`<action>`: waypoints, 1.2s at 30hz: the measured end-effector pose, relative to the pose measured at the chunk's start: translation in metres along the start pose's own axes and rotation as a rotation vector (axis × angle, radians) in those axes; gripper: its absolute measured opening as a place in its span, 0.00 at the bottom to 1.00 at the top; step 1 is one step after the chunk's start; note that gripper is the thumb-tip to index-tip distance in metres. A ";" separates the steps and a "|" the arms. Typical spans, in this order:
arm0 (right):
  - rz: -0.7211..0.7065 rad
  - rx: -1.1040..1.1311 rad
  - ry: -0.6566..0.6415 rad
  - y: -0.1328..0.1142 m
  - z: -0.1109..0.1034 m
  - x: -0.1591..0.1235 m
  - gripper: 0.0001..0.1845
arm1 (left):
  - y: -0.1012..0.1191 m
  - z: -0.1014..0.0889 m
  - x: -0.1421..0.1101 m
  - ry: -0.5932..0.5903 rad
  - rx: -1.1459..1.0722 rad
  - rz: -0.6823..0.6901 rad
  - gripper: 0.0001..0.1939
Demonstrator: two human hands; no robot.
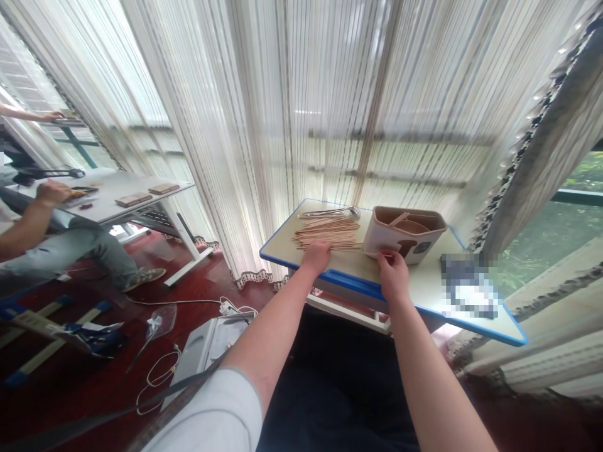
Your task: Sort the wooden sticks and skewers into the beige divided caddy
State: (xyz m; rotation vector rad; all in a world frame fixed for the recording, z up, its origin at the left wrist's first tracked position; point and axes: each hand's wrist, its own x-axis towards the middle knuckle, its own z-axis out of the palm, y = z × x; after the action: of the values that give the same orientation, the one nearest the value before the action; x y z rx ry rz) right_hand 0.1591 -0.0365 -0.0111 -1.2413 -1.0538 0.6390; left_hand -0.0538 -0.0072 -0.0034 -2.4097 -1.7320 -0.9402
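Note:
A pile of thin wooden sticks (327, 231) lies on the small blue-edged table (288, 248). At the pile's near edge is my left hand (316, 256), its fingers closed on the end of a stick. That stick appears to run right, towards my right hand (394, 271). The fingers of my right hand are pinched at the table's front, just before a bin; a thin stick end shows at their tips. The beige bin (384, 235) stands upright, with a brown inner part and a light strip (399, 219) inside. Exact finger contact is partly hidden.
Behind the pile lies a clear wrapper with a metal-looking item (330, 213). A blurred dark object (464, 282) is at the table's right. On the left, another person's hand (53, 192) works at a white table (113, 210). Cables (160, 376) and an open box (202, 351) are on the floor.

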 end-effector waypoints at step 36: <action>0.014 0.333 0.069 -0.001 0.001 0.000 0.22 | 0.000 -0.002 -0.002 0.032 -0.038 -0.023 0.12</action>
State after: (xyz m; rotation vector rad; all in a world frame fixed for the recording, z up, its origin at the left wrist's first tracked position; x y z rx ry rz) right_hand 0.1585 -0.0364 -0.0103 -0.9735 -0.8420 0.7438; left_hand -0.0554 -0.0094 -0.0030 -2.3889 -1.7511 -1.0172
